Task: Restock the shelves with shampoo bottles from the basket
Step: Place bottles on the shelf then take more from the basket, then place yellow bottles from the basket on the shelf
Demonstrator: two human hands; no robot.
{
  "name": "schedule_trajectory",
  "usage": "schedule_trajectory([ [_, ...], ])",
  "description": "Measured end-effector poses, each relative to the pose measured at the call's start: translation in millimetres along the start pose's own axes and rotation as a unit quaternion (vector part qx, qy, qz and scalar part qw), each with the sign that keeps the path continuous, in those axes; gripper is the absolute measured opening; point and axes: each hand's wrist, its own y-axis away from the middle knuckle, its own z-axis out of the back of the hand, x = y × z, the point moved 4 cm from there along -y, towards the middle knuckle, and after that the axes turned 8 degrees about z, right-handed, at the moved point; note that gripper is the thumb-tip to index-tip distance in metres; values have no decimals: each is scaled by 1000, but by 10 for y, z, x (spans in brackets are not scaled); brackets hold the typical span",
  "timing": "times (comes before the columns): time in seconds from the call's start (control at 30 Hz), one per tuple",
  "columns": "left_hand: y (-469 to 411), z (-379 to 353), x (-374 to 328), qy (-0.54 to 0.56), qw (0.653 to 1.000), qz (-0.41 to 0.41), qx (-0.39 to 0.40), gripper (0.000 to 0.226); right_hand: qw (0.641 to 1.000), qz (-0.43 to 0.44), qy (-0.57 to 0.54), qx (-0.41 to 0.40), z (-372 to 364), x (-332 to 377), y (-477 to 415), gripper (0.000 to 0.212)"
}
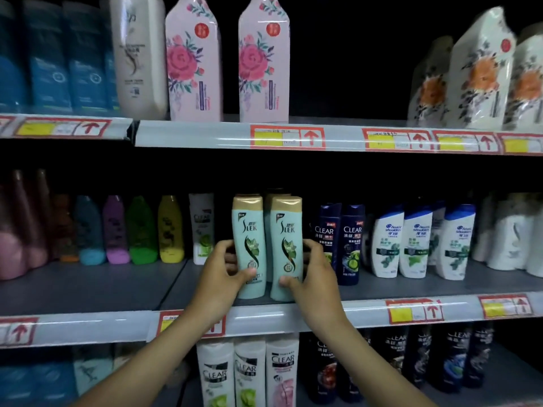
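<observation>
On the far left of the middle shelf [88, 289] stands a row of small coloured bottles: blue [89, 230], purple [115, 230], green [142, 230] and yellow [171, 229], set back from the front edge. Next to them is a white Clear bottle [202, 227].

The left forearm rises from the lower left of the view, reaching up and forward over the shelf's front rail [264, 317]. The left hand [223, 274] grips the left teal Slek bottle [249, 245] low on its body, thumb across the front near the base and fingers curled round its left side. That bottle stands upright on the middle shelf, gold cap up.

Just beside it, touching or nearly so, stands the right teal Slek bottle [286, 245], also upright on the shelf. A third gold cap shows behind the pair. The right hand [313, 274] holds this bottle in mirror fashion: thumb on the lower front, fingers wrapped round the right side, forearm slanting in from the lower right.

To the right stand two dark blue Clear bottles [351, 242], then three white Head & Shoulders bottles [414, 239].
</observation>
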Motion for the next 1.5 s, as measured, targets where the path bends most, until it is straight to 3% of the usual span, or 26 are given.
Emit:
schedule_trajectory([
  [0.27,-22,-60,85,-90,996,-11,-19,32,998,-3,66,-4,-93,-26,-22,53],
  [0.73,9,-118,22,-166,986,9,-21,32,997,-19,72,21,-157,-13,-48,58],
  [0.83,169,-83,-35,-277,960,3,-34,51,991,4,126,36,-115,56,76,66],
  [0.93,483,-26,-82,-426,900,-62,-62,67,971,58,223,64,-68,120,315,66],
  [1.07,985,-122,39,-533,832,-149,-29,67,942,90,300,123,-56,103,746,60],
  [1.2,1472,-287,356,-572,793,-210,3,62,919,85,344,175,-98,-86,1264,60],
  [1.5,2440,-589,1826,-606,772,-90,172,67,893,-60,332,297,-306,-1044,2665,62],
])
